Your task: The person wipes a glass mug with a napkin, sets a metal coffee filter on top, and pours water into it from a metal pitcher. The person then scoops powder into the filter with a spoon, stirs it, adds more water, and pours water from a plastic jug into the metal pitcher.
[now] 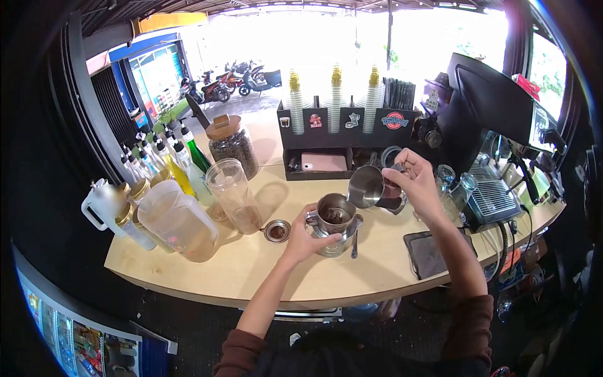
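The left hand (303,244) is curled around a metal dripper cup (333,229), with the thumb lying across its lower edge and the other fingers at its handle side. This cup stands upright near the front middle of the wooden counter (245,276), on top of a glass (331,251), and dark wet-looking grounds (335,216) are visible inside it. The right hand (411,179) has its fingers closed on a stainless steel pitcher (365,187), which is held raised and tilted towards the cup, its lip just beside the cup's rim; whether liquid is flowing, I cannot tell. A spoon (355,244) lies just to the right of the glass. On the left side there is a small round metal dish (276,231) with brown matter in it, then a tall clear container (231,191) and a big plastic jug (173,217). Behind them stands a jar of coffee beans (233,151) with wooden lid. A black organizer (333,122) with stacked plastic cups is at the back, and a dark mat (430,256) lies below the right forearm.
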The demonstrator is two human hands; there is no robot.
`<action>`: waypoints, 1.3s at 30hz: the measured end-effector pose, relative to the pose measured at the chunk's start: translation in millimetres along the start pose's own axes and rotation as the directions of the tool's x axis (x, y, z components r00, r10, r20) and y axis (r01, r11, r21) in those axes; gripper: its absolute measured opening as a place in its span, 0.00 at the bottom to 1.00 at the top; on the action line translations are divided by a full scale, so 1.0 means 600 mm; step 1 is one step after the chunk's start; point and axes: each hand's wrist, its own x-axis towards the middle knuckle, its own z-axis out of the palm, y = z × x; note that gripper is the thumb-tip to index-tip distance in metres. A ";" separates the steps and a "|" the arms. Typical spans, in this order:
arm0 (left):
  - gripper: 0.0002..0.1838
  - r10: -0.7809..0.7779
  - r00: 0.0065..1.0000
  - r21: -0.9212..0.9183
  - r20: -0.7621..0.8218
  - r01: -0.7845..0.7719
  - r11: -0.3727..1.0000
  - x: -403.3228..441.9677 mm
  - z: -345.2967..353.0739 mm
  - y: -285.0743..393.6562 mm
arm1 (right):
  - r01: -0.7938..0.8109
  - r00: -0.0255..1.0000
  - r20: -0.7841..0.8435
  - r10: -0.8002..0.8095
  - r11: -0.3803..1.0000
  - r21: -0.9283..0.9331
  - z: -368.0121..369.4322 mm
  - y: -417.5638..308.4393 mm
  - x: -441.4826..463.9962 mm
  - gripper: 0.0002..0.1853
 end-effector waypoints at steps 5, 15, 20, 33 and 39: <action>0.41 0.057 0.998 -0.064 -0.001 -0.057 0.996 0.001 0.002 -0.014 | 0.069 0.996 0.074 -0.057 0.985 -0.159 0.004 0.000 0.024 0.12; 0.40 0.047 0.999 -0.091 0.000 -0.047 0.995 0.000 0.003 -0.001 | 0.066 0.988 0.148 -0.038 0.980 -0.189 0.025 -0.022 0.035 0.11; 0.40 0.051 0.999 -0.116 -0.017 -0.053 0.992 0.000 0.004 -0.005 | 0.043 0.987 0.157 -0.011 0.979 -0.199 0.028 -0.021 0.038 0.11; 0.39 0.049 0.998 -0.138 -0.027 -0.052 0.989 -0.001 0.005 -0.007 | 0.100 0.983 0.177 -0.049 0.952 -0.291 0.040 -0.020 0.042 0.12; 0.38 0.051 0.999 -0.156 -0.018 -0.053 0.986 -0.001 0.006 -0.001 | 0.116 0.980 0.192 -0.055 0.940 -0.320 0.042 -0.018 0.043 0.12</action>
